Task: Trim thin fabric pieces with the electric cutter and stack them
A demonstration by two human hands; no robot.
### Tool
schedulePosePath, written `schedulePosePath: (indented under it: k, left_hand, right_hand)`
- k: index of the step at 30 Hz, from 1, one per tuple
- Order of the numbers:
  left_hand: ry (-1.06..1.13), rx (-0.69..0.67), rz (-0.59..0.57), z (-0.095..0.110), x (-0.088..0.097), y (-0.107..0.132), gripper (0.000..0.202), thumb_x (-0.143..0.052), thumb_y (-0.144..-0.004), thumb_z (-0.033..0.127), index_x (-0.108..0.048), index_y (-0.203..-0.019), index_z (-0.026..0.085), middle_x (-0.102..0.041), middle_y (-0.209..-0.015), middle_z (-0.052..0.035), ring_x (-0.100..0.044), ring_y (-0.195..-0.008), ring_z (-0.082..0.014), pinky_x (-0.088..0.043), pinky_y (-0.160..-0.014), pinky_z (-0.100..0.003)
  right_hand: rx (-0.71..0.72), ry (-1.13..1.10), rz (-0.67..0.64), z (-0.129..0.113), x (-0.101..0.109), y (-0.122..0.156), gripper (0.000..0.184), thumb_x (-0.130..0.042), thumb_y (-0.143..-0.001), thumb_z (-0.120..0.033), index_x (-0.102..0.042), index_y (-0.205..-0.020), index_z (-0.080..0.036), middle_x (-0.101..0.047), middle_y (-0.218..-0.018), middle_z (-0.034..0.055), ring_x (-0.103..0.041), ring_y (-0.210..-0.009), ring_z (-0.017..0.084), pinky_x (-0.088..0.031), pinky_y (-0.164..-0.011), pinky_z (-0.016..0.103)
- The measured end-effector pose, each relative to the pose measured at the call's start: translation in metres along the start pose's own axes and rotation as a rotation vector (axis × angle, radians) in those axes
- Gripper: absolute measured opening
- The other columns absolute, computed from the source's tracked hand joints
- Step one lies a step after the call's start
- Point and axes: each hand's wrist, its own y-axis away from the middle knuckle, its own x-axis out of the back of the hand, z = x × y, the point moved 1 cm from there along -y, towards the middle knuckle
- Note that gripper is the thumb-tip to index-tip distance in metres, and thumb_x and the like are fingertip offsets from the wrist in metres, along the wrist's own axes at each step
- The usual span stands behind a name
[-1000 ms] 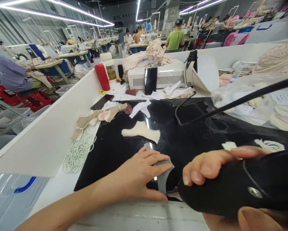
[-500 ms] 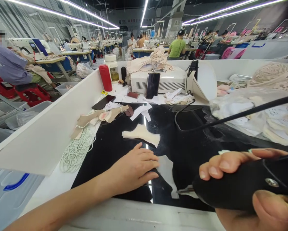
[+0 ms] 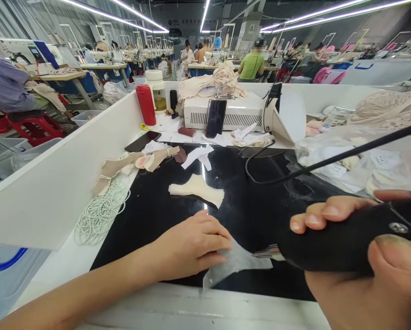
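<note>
My right hand [image 3: 356,247] is wrapped round a black corded hand tool [image 3: 332,243], its narrow metal tip pointing left. That tip is at the right end of a thin grey translucent fabric piece [image 3: 239,256]; I cannot tell whether they touch. My left hand [image 3: 194,243] has its bent fingers and thumb on the left part of the same piece, holding it over the black work surface [image 3: 150,220]. The fingertips partly cover the piece, and its lower left corner is blurred. Beyond the left hand lies a cream padded cut piece [image 3: 196,188].
White strips [image 3: 198,157], beige pieces [image 3: 146,160] and a coil of pale cord [image 3: 104,213] lie farther back and left. A phone [image 3: 215,118] leans on a white machine [image 3: 226,112]. The tool's black cable [image 3: 329,162] crosses at right, near plastic bags [image 3: 356,158].
The grey fabric piece has turned so its narrow end points right toward the tool tip. The tool has risen slightly, and my left-hand fingers are more bent. The view has shifted a little.
</note>
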Motion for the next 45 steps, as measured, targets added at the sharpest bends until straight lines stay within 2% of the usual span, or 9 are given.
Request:
schedulePosePath:
  k: [2,4,7,12,23,28,32,40,45]
  left_hand:
    - [0.013,0.009,-0.073,-0.003,0.000,0.001,0.029,-0.073,-0.096,0.028,-0.070,-0.123,0.019,-0.071,-0.131,-0.0080,-0.060,-0.126,-0.0249,-0.025,-0.126,-0.051]
    - [0.020,0.045,-0.140,-0.005,0.001,0.003,0.037,-0.076,-0.094,0.033,-0.069,-0.128,0.021,-0.068,-0.138,-0.0077,-0.056,-0.133,-0.0283,-0.022,-0.126,-0.056]
    - [0.029,0.085,-0.203,-0.004,0.005,0.005,0.043,-0.078,-0.092,0.035,-0.067,-0.132,0.023,-0.065,-0.144,-0.0074,-0.052,-0.139,-0.0295,-0.019,-0.126,-0.059]
    - [0.037,0.101,-0.260,-0.002,0.009,0.003,0.047,-0.076,-0.094,0.038,-0.064,-0.138,0.025,-0.061,-0.149,-0.0057,-0.048,-0.145,-0.0296,-0.013,-0.127,-0.063]
    - [0.029,0.103,-0.256,-0.003,0.011,0.003,0.049,-0.074,-0.095,0.040,-0.061,-0.142,0.029,-0.060,-0.149,-0.0059,-0.048,-0.146,-0.0292,-0.012,-0.126,-0.065]
    - [-0.008,0.090,-0.233,-0.004,0.010,0.001,0.051,-0.074,-0.095,0.036,-0.060,-0.143,0.027,-0.060,-0.150,-0.0079,-0.049,-0.144,-0.0294,-0.013,-0.126,-0.064]
    - [-0.045,0.051,-0.206,-0.003,0.009,0.002,0.048,-0.070,-0.098,0.037,-0.058,-0.144,0.026,-0.056,-0.154,-0.0091,-0.044,-0.149,-0.0295,-0.016,-0.127,-0.062]
    - [0.037,0.081,-0.307,-0.001,0.014,0.003,0.051,-0.072,-0.096,0.040,-0.058,-0.144,0.030,-0.056,-0.154,-0.0049,-0.038,-0.153,-0.0301,-0.008,-0.127,-0.065]
    - [0.057,0.077,-0.306,-0.002,0.015,0.002,0.050,-0.071,-0.097,0.040,-0.057,-0.145,0.031,-0.056,-0.154,-0.0049,-0.037,-0.153,-0.0305,-0.009,-0.126,-0.065]
  right_hand:
    - [-0.047,-0.059,0.008,-0.003,-0.014,0.006,0.049,-0.093,-0.065,-0.040,-0.068,-0.106,-0.033,-0.059,-0.078,-0.0037,-0.057,-0.068,0.019,-0.060,-0.058,0.033]
    - [-0.100,-0.085,-0.056,-0.006,-0.025,0.011,0.051,-0.097,-0.060,-0.040,-0.067,-0.101,-0.031,-0.062,-0.074,-0.0043,-0.058,-0.064,0.018,-0.060,-0.057,0.033]
    - [-0.115,-0.084,-0.137,-0.007,-0.031,0.017,0.051,-0.097,-0.063,-0.040,-0.064,-0.101,-0.030,-0.065,-0.073,-0.0040,-0.061,-0.063,0.017,-0.060,-0.058,0.034]
    - [-0.085,-0.116,-0.133,-0.006,-0.028,0.019,0.049,-0.096,-0.066,-0.039,-0.065,-0.102,-0.029,-0.067,-0.072,-0.0044,-0.060,-0.060,0.015,-0.060,-0.056,0.029]
    - [-0.050,-0.106,-0.139,-0.001,-0.016,0.027,0.047,-0.089,-0.076,-0.039,-0.064,-0.114,-0.031,-0.063,-0.079,-0.0046,-0.056,-0.066,0.015,-0.058,-0.059,0.029]
    - [-0.033,-0.044,-0.153,-0.005,-0.025,0.019,0.043,-0.093,-0.071,-0.035,-0.065,-0.104,-0.030,-0.067,-0.073,-0.0056,-0.058,-0.062,0.016,-0.060,-0.057,0.031]
    - [0.006,-0.036,-0.049,-0.001,-0.027,0.011,0.049,-0.095,-0.066,-0.040,-0.064,-0.103,-0.030,-0.066,-0.074,-0.0059,-0.059,-0.062,0.017,-0.058,-0.057,0.032]
    - [-0.057,-0.081,0.035,-0.003,-0.030,0.009,0.056,-0.100,-0.053,-0.038,-0.068,-0.098,-0.031,-0.064,-0.071,-0.0061,-0.058,-0.061,0.018,-0.057,-0.054,0.032]
    - [-0.116,-0.126,-0.034,-0.010,-0.032,0.014,0.055,-0.100,-0.055,-0.035,-0.067,-0.099,-0.031,-0.066,-0.070,-0.0064,-0.058,-0.061,0.016,-0.059,-0.056,0.030]
